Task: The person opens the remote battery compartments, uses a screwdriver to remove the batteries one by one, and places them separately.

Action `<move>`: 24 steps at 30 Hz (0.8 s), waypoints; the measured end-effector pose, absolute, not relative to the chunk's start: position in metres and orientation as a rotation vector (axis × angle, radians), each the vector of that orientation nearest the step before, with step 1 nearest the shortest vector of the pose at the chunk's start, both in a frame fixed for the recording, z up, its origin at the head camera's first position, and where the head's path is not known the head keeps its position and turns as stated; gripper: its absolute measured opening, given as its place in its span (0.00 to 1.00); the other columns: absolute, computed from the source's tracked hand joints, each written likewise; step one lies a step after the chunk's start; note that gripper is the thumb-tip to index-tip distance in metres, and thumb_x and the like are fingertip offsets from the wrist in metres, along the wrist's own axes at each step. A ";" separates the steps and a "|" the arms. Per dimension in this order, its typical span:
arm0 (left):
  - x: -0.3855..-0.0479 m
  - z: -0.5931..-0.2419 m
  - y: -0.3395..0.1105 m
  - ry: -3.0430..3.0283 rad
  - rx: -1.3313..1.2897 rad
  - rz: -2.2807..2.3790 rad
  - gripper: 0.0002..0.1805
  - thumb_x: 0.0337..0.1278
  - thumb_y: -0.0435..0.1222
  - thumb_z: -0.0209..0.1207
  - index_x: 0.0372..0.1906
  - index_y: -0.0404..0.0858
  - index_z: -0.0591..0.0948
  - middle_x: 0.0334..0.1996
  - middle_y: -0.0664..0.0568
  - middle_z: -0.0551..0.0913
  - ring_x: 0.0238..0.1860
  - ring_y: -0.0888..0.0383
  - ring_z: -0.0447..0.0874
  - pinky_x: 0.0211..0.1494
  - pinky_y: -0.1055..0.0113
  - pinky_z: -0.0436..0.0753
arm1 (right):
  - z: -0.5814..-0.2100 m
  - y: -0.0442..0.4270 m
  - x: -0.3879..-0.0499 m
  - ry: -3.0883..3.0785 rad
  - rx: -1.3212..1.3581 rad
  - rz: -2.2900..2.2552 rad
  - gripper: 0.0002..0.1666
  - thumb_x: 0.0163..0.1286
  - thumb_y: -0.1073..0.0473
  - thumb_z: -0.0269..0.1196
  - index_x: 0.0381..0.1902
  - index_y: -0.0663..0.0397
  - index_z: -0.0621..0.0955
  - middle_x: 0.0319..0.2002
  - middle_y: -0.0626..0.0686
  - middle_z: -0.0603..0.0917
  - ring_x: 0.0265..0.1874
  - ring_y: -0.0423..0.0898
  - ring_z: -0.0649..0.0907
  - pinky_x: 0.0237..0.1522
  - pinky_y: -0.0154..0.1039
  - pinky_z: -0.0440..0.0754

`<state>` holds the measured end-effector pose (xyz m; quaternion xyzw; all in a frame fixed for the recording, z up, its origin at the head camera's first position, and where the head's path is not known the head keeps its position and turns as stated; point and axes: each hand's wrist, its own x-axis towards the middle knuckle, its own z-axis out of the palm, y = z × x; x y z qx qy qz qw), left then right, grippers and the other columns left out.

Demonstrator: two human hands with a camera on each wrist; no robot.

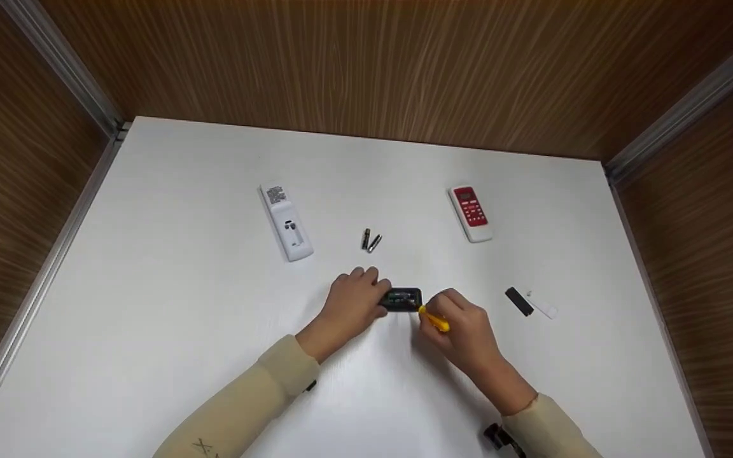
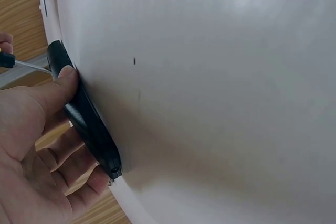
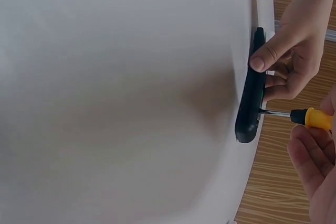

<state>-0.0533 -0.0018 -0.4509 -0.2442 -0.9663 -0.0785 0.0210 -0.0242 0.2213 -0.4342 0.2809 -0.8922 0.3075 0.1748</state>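
Observation:
A black remote control [image 1: 403, 299] lies on the table with its battery side up and the compartment uncovered, showing green and metal inside. My left hand [image 1: 354, 302] grips its left end, thumb on the near edge and fingers on the far side, as the left wrist view shows along the black casing [image 2: 92, 124]. In my right hand [image 1: 465, 327] is a screwdriver with a yellow handle [image 1: 438, 322]. Seen from the right wrist, the screwdriver's metal shaft [image 3: 275, 113] meets the open side of the remote near its right end. What the tip touches is too small to tell.
Two small batteries [image 1: 375, 243] lie beyond my left hand. A white remote [image 1: 290, 222], back up, is at the left; a red and white remote [image 1: 470, 213] at the right. A black cover [image 1: 519, 301] and a white cover [image 1: 544, 307] lie right of my right hand. Wood-grain panels surround the table.

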 end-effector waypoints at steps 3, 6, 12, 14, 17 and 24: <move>-0.054 -0.450 -0.002 -3.010 -0.754 -0.244 0.22 0.56 0.53 0.67 0.52 0.47 0.81 0.45 0.52 0.79 0.45 0.53 0.79 0.43 0.56 0.81 | -0.436 0.222 -0.022 -2.543 0.800 0.884 0.11 0.57 0.66 0.70 0.30 0.47 0.78 0.32 0.43 0.80 0.31 0.36 0.82 0.37 0.32 0.85; -0.054 -0.451 -0.002 -3.007 -0.753 -0.256 0.22 0.55 0.53 0.67 0.52 0.47 0.81 0.44 0.52 0.79 0.44 0.52 0.79 0.43 0.56 0.81 | -0.434 0.224 -0.024 -2.557 0.774 0.929 0.12 0.56 0.66 0.70 0.30 0.47 0.78 0.32 0.43 0.80 0.31 0.36 0.82 0.37 0.33 0.85; -0.052 -0.451 -0.001 -3.014 -0.750 -0.289 0.22 0.54 0.53 0.68 0.51 0.48 0.81 0.44 0.52 0.80 0.44 0.52 0.79 0.43 0.56 0.81 | -0.420 0.222 -0.040 -2.664 0.633 0.985 0.13 0.54 0.67 0.68 0.27 0.46 0.75 0.27 0.41 0.79 0.27 0.37 0.78 0.31 0.34 0.82; -0.052 -0.451 0.000 -3.024 -0.748 -0.304 0.22 0.54 0.52 0.69 0.51 0.48 0.81 0.44 0.52 0.80 0.45 0.52 0.79 0.44 0.56 0.81 | -0.415 0.220 -0.045 -2.724 0.622 0.984 0.12 0.54 0.66 0.67 0.26 0.46 0.75 0.25 0.42 0.78 0.26 0.38 0.76 0.30 0.34 0.80; -0.052 -0.450 0.001 -3.025 -0.758 -0.320 0.22 0.54 0.52 0.69 0.51 0.48 0.81 0.45 0.52 0.80 0.45 0.52 0.79 0.44 0.56 0.81 | -0.407 0.219 -0.054 -2.809 0.615 0.994 0.11 0.55 0.65 0.67 0.26 0.47 0.75 0.24 0.43 0.78 0.25 0.40 0.75 0.28 0.35 0.77; -0.053 -0.449 0.001 -3.021 -0.749 -0.294 0.22 0.53 0.51 0.70 0.51 0.47 0.81 0.45 0.52 0.80 0.45 0.53 0.79 0.42 0.57 0.80 | -0.396 0.218 -0.069 -2.938 0.616 1.022 0.11 0.60 0.62 0.68 0.27 0.47 0.75 0.25 0.46 0.79 0.25 0.43 0.76 0.27 0.37 0.77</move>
